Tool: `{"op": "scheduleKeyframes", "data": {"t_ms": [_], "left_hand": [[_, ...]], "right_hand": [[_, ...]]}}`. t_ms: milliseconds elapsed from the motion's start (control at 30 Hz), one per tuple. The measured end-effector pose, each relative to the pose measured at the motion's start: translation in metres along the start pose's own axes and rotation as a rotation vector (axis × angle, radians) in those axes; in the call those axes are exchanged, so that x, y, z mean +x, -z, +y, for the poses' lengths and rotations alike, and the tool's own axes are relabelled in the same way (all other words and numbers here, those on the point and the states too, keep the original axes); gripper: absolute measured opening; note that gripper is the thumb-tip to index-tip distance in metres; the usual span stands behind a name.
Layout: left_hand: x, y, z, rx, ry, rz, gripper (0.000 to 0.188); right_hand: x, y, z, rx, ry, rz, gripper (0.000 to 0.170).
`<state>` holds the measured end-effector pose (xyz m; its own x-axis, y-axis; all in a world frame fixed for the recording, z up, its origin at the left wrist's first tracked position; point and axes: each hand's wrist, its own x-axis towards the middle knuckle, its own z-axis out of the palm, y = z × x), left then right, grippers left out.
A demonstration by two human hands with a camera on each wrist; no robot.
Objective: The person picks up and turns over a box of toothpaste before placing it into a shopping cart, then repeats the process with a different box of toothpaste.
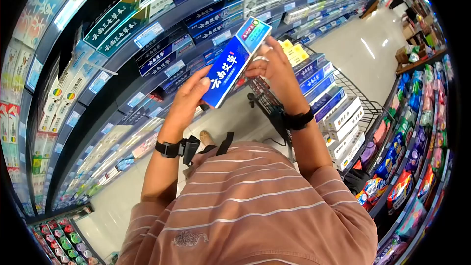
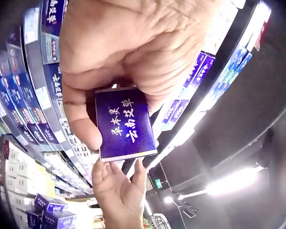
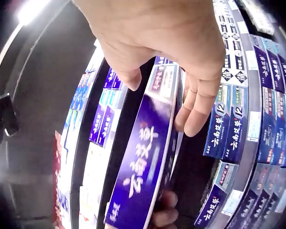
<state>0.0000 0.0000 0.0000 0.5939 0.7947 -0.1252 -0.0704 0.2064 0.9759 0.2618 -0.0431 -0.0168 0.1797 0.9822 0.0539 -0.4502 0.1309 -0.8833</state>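
A long blue box (image 1: pixel 228 68) with white lettering and a light end panel is tilted in front of the chest. My left hand (image 1: pixel 189 93) grips its lower end, thumb on the front; the left wrist view shows thumb and fingers on either side of the box's dark blue end (image 2: pixel 126 124). By the upper end is my right hand (image 1: pixel 277 68), fingers loosely bent. In the right wrist view, that hand (image 3: pixel 167 43) has thumb and fingers apart around the box (image 3: pixel 138 162); whether they touch it, I cannot tell.
Shelves with similar blue boxes (image 1: pixel 211 19) and price tags curve along the left and top. A wire cart (image 1: pixel 365 105) holding blue, white and yellow boxes stands at the right, beside a shelf of colourful packs (image 1: pixel 400 189). Pale floor (image 1: pixel 348 44) shows beyond the cart.
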Motion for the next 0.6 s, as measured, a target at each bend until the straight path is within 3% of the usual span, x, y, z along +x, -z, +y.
{"op": "scheduleKeyframes", "data": {"t_ms": [67,100,167,200,300,333,433,467,600], "left_hand": [[-0.006,0.001,-0.004,-0.031,-0.015,0.024,0.052],[0.001,0.028,0.007,-0.101,0.003,0.033,0.052],[0.001,0.038,0.0,-0.233,0.076,-0.013,0.053],[0.002,0.042,0.001,-0.261,0.087,0.049,0.053],[0.003,0.054,0.0,-0.389,0.151,-0.049,0.061],[0.005,0.063,-0.007,-0.342,0.169,-0.097,0.069],[0.004,0.065,-0.009,-0.317,0.147,0.085,0.075],[0.005,0.068,-0.011,-0.298,0.08,0.033,0.083],[-0.007,0.05,-0.008,-0.167,-0.072,0.13,0.06]], "right_hand": [[0.003,0.005,-0.015,-0.003,0.011,0.05,0.073],[0.025,-0.011,-0.008,0.028,0.041,0.016,0.071],[0.031,-0.01,-0.012,0.034,0.046,-0.029,0.067],[0.038,-0.009,-0.007,0.036,0.024,-0.095,0.059],[0.045,-0.002,-0.004,-0.03,-0.037,-0.159,0.048],[0.045,-0.007,-0.001,-0.032,-0.052,-0.096,0.041],[0.045,-0.009,0.0,-0.094,-0.121,-0.038,0.039],[0.044,-0.01,0.0,-0.102,-0.122,-0.007,0.043],[0.037,-0.009,-0.006,-0.215,-0.202,0.033,0.049]]}}
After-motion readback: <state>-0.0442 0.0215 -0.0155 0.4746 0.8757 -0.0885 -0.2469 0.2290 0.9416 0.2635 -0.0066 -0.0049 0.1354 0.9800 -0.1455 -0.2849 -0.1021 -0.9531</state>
